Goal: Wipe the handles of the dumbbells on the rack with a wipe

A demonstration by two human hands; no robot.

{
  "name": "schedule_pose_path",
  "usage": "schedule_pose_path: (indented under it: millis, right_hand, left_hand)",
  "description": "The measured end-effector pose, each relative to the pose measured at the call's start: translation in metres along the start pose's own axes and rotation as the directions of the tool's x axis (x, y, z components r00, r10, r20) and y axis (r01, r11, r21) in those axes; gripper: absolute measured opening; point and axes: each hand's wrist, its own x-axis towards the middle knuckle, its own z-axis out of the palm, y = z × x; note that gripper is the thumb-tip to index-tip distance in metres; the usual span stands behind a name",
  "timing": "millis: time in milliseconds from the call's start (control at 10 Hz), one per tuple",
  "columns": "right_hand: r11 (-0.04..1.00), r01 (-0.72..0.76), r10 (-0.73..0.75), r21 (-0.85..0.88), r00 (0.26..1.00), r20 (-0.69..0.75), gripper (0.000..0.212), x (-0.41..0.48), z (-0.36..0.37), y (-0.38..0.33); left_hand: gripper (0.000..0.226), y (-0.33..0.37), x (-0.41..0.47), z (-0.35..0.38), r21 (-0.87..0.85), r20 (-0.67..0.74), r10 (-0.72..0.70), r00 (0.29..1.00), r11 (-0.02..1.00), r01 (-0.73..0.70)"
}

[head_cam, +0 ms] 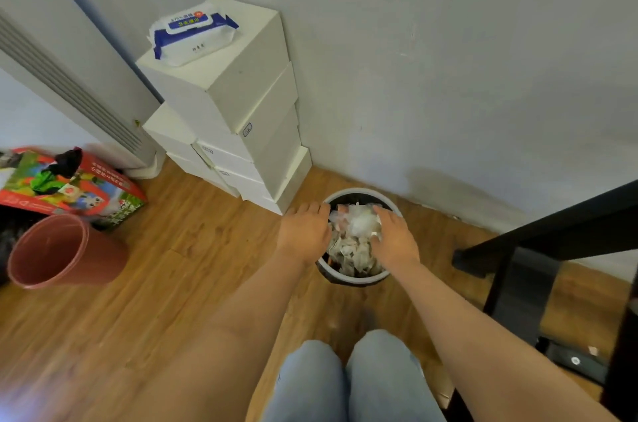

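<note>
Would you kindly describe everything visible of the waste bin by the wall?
The waste bin is round, pale-rimmed, dark inside, upright on the wood floor by the wall. Crumpled whitish sheets heap it full. The left hand lies over its left rim; the right hand touches the heap.

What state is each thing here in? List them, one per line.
Round white waste bin: upright, heaped with crumpled wipes.
Blue-and-white wipe pack: lid looks closed, lying on stacked white boxes.
Reddish-brown plastic bucket: tipped on its side.
Left hand: open, at bin rim.
Right hand: open, resting on the wipes.
</note>
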Motion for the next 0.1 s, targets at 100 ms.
schedule_pose_path:
  millis: [100]
  right_hand:
    - [0.994, 0.092, -0.095, -0.064, 0.995, -0.033, 0.058, 0.0036, -0.0242, -0.0173]
  left_hand:
    - [0.037, -0.0012, 0.005, -0.0128, -0.009, -0.042, 0.017, 0.999, 1.0, -0.017]
